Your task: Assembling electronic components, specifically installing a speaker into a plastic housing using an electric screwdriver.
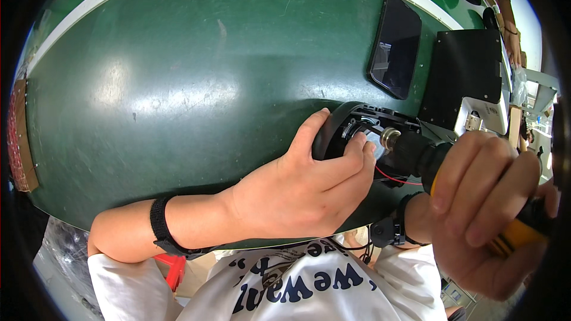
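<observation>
My left hand [303,187] is closed on a black rounded plastic housing [333,129] that lies on the green tabletop. Its thumb presses the outer curved wall, and its fingers reach into the open inside, where a pale round part shows. A yellow and black power screwdriver [437,166] is gripped in my right hand [485,214]. The tool lies nearly level, its chuck and metal bit pointing left into the housing, beside my left fingertips. A thin red wire [395,179] runs out of the housing below the bit. Whatever the bit's tip touches is hidden.
Beyond the housing lies a black phone [395,46] on the green table [178,71]. A black box-shaped unit [461,77] with a silver metal piece [483,116] stands at the right. Another person's arm [508,24] shows at the far right. Cardboard [24,137] borders the left edge.
</observation>
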